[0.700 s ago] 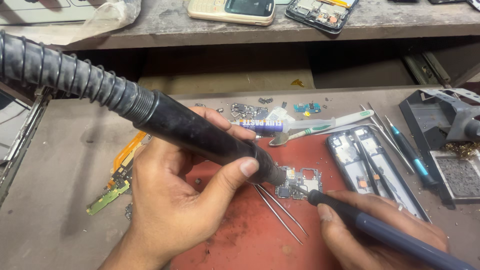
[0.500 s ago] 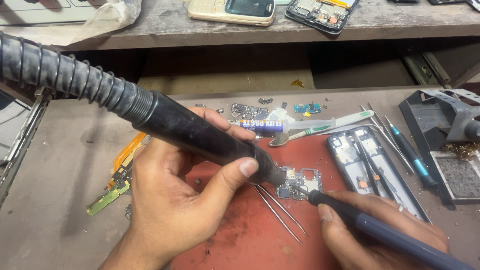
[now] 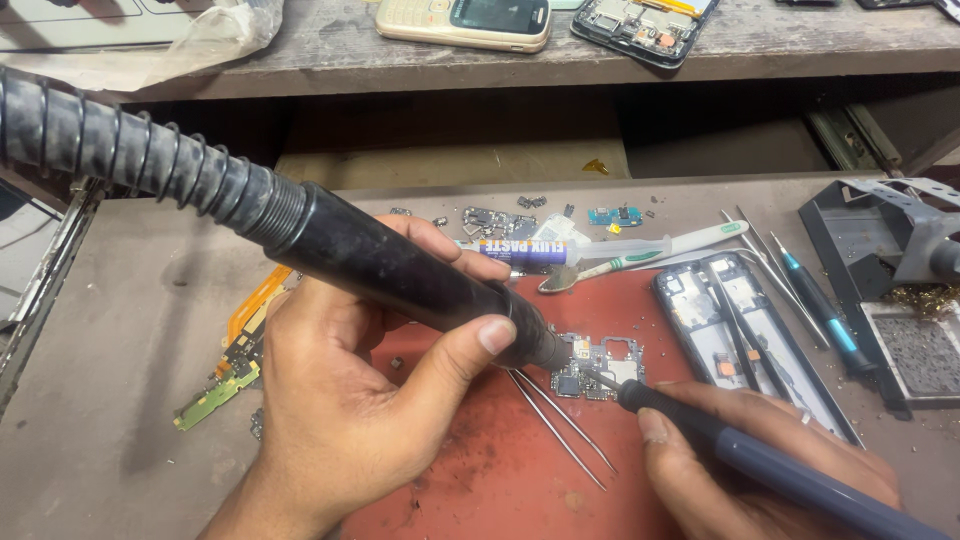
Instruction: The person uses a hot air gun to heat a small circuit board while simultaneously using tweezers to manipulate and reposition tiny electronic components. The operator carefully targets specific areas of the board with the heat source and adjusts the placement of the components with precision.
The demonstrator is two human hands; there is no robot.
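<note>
On the dusty bench (image 3: 120, 440) lay a red mat (image 3: 500, 480), and a small circuit board (image 3: 598, 366) rested on it, between both hands. Left hand (image 3: 345, 400) was closed around a black hot-air nozzle (image 3: 400, 270); right hand (image 3: 760, 470) gripped a blue soldering iron (image 3: 740, 455), its tip touching the board.

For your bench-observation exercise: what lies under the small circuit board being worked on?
The circuit board rests on a red mat; tweezers lie beside it. The nozzle hides the board's left edge.
</note>
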